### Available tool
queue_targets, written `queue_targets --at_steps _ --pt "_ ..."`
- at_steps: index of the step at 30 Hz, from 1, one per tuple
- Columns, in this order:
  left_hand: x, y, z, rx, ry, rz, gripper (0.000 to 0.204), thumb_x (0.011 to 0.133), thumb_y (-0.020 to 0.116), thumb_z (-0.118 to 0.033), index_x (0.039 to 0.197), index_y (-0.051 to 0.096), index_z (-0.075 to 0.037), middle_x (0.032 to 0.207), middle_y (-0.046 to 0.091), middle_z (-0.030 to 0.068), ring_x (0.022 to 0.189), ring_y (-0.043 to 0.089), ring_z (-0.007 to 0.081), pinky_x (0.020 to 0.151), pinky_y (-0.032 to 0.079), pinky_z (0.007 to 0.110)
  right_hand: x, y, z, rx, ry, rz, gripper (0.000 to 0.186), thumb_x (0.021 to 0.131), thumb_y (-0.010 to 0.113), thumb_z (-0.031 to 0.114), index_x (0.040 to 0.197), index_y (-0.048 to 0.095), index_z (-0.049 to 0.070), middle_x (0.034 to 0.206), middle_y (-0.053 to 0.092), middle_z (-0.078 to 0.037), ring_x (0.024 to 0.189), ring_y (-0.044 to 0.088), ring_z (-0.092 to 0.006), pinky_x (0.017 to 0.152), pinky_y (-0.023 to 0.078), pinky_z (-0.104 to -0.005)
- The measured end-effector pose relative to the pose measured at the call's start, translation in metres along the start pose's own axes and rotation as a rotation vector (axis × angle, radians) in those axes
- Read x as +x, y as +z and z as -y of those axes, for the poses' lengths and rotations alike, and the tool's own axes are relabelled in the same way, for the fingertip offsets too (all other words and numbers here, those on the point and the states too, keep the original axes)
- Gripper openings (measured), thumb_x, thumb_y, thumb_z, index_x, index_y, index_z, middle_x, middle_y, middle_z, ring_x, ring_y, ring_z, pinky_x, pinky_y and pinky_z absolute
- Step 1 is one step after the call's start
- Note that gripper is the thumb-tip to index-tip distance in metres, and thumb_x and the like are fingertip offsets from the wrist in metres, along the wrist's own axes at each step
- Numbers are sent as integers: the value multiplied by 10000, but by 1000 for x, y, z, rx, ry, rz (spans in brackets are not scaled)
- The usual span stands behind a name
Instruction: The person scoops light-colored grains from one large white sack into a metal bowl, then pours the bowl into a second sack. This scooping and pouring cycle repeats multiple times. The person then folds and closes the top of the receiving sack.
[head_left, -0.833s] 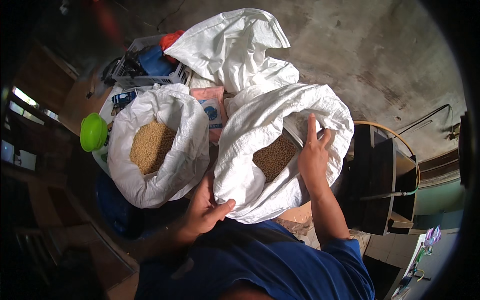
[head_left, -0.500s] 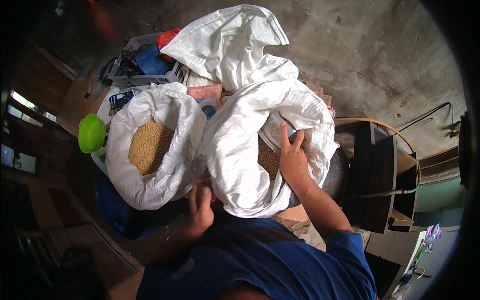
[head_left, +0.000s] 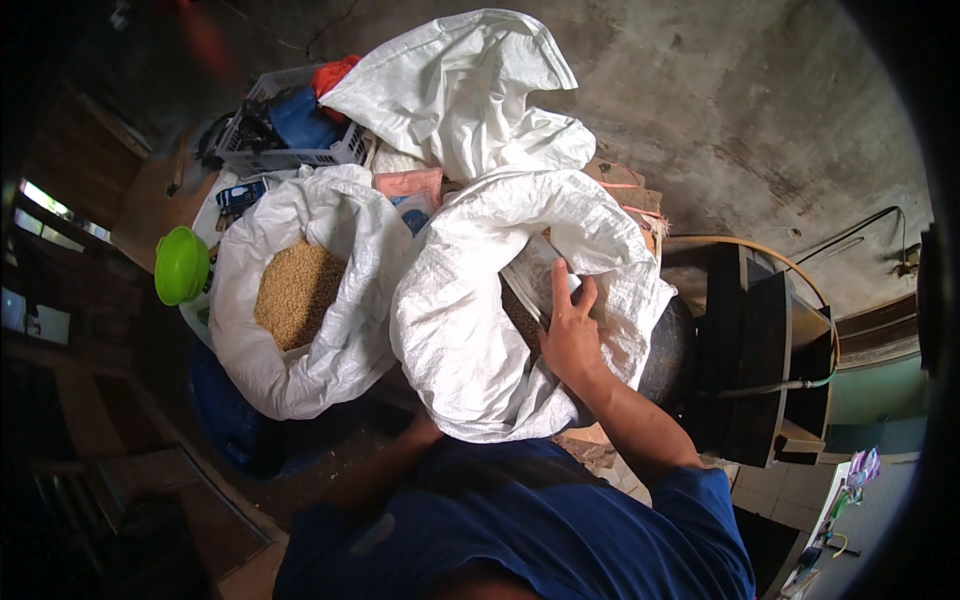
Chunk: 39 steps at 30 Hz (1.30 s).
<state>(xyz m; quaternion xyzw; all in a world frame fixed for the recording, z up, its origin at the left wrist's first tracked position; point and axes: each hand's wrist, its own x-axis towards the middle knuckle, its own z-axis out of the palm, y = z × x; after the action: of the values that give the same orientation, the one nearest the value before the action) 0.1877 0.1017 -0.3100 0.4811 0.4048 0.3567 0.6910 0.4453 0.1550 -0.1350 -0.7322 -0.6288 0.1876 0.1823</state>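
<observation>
My right hand (head_left: 570,335) reaches into the mouth of the right white woven sack (head_left: 440,300), gripping a pale, greyish scoop-like container (head_left: 532,275). The index finger lies stretched along it, and the thumb is hidden. Brownish grains or beans (head_left: 518,325) show in the shade beside the container. At the sack's near left side is my left hand (head_left: 427,428), its fingers out of sight beneath the sack's bulge. To the left, a second white sack (head_left: 235,300) has its rim rolled open around light tan beans (head_left: 298,295).
A green plastic bowl (head_left: 182,266) sits left of the sacks. Behind are a grey crate (head_left: 290,158) with blue and black items and another white sack (head_left: 470,95). A dark wooden rack (head_left: 775,350) with a hose (head_left: 800,268) stands right, by the concrete wall.
My left hand has slid under the right sack's near side, hiding its fingers. The right sack's mouth has shifted slightly left, and my right hand and the container have moved with it.
</observation>
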Motion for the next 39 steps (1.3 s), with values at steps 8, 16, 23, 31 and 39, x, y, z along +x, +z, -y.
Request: queue_targets --at_steps 8,16,23,31,39 --pt "6 -1 -7 70 4 63 590 1059 467 -225 1558 291 37 1433 429 150 1221 411 219 1021 339 354 -7 16 2 260 196 69 1114 824 707 40 1648 -38 127 1471 243 -508 1181 545 -634 1052 488 -506" --pt "7 -1 -1 111 -2 90 600 1069 449 -242 1574 280 34 1527 373 174 1355 355 253 1122 287 378 -12 45 -18 730 79 10 1059 845 663 11 1657 -3 149 1397 492 -324 1052 676 -423 869 580 -465" --pt "-1 -6 -5 158 14 92 608 1078 434 -256 1588 271 32 1610 325 195 1472 306 282 1211 241 399 -8 30 -46 1453 589 383 701 881 524 -3 1550 326 54 1228 626 -124 973 689 -274 665 613 -404" --pt "-8 -13 1 197 -10 70 682 1093 407 -388 1610 232 20 1691 203 201 1569 153 302 1270 128 416 -5 24 -81 1659 798 403 418 932 456 55 1336 497 -46 1251 626 -174 1072 673 -291 745 626 -412" --pt "-8 -9 -18 -80 196 157 1149 847 715 -682 1614 214 11 1658 288 147 1528 273 275 1252 224 418 -36 -34 -59 1668 746 226 453 929 455 37 1367 439 -79 1260 604 -209 1046 667 -322 689 624 -425"
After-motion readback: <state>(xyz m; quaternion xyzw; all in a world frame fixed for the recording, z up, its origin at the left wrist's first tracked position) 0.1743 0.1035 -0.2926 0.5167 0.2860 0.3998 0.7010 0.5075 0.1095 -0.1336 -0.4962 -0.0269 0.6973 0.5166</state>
